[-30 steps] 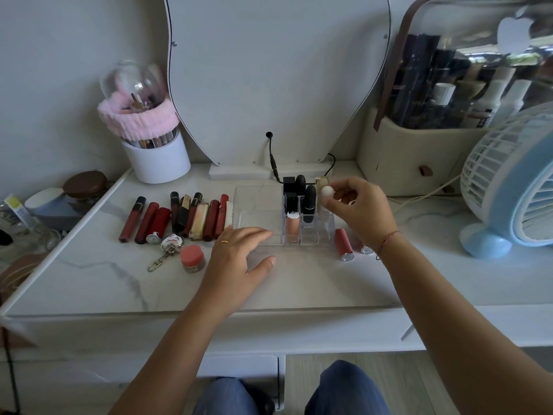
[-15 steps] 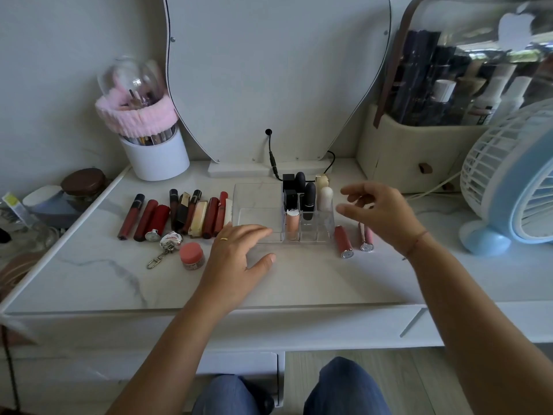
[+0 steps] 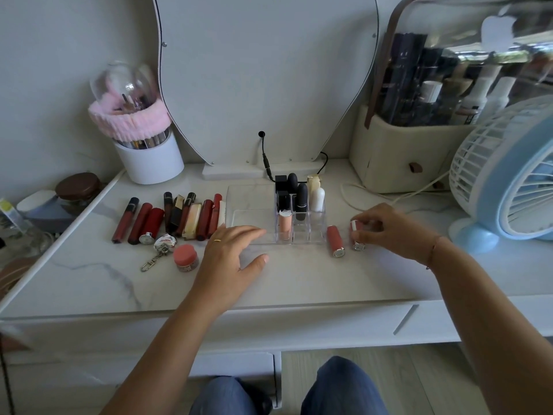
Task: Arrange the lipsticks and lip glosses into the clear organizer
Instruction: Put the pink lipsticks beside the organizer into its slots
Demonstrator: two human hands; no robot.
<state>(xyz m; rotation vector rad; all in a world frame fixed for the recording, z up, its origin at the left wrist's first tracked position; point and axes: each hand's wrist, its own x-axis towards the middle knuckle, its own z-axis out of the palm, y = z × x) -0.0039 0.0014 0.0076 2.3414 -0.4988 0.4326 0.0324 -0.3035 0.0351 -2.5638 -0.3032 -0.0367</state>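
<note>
Lipstick [image 3: 355,227] pinched in right grip [image 3: 392,232], right of organizer [image 3: 316,232].

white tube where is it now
Head view: the white tube stands in the clear organizer, right-hand column, just right of the black lipstick.

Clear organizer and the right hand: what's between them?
In the head view, one coral lipstick lies on its side between the clear organizer and the right hand, which grips a second lipstick.
</note>
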